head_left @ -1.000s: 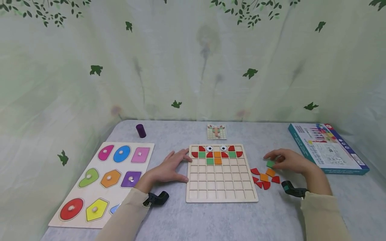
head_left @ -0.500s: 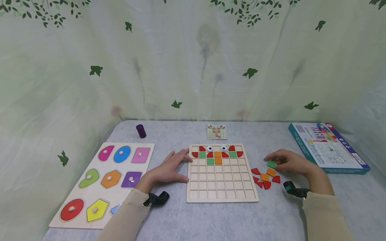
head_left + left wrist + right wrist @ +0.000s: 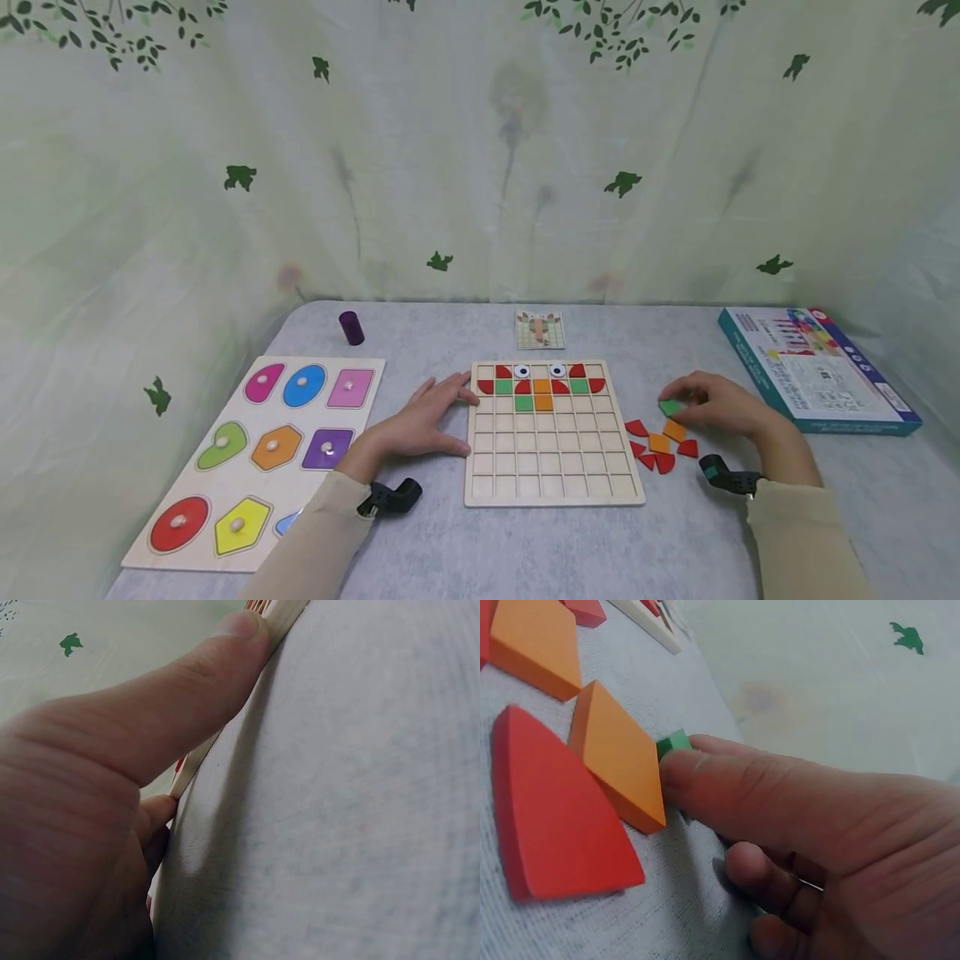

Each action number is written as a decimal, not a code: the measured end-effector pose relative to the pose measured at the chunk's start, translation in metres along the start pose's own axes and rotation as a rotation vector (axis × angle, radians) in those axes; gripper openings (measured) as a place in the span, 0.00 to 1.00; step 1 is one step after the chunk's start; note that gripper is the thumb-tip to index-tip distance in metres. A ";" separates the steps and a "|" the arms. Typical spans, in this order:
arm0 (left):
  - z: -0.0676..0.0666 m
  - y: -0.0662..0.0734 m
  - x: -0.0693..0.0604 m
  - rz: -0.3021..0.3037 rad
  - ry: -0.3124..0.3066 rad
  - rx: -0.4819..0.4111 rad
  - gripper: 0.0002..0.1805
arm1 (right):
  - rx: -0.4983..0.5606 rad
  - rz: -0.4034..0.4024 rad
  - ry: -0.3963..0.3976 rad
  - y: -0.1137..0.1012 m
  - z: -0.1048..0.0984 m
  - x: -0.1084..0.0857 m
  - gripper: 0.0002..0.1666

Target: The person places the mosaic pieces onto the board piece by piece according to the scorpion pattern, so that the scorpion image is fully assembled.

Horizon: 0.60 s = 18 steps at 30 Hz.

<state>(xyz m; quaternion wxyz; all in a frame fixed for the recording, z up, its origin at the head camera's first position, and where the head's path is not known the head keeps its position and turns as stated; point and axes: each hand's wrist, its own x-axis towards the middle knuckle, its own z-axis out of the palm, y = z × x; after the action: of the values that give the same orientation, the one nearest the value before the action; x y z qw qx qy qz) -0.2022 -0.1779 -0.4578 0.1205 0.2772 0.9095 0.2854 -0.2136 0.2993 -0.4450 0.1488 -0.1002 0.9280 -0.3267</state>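
Note:
A wooden grid board [image 3: 555,462] lies in the middle of the table, with red, green and orange tiles and two eye tiles in its upper rows. My left hand [image 3: 420,425] rests at its left edge; the thumb [image 3: 187,697] and fingertips touch the rim. To the right of the board, my right hand [image 3: 723,404] pinches a green square tile [image 3: 670,407] between thumb and index finger. In the right wrist view the thumb covers most of this green tile. Orange square tiles [image 3: 658,443] and several red curved-edge tiles [image 3: 664,463] lie loose just in front of that hand.
A small pattern card [image 3: 540,331] lies behind the board. At the left is a knobbed shape puzzle [image 3: 258,483], partly under the left sleeve. A dark purple cylinder [image 3: 351,327] stands at the back left. A flat box [image 3: 817,371] lies at the back right.
The green tile has turned a little and shifted slightly left in my right fingers. My left hand keeps its place at the board's edge.

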 end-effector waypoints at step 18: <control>0.001 0.000 0.000 0.005 0.007 0.008 0.37 | -0.006 0.056 0.057 -0.017 0.003 0.009 0.20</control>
<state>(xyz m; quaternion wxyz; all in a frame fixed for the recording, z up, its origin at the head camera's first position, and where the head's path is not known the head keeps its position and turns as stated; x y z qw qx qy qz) -0.2018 -0.1777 -0.4584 0.1155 0.2792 0.9103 0.2830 -0.2192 0.2823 -0.4386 0.1310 -0.0655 0.9352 -0.3223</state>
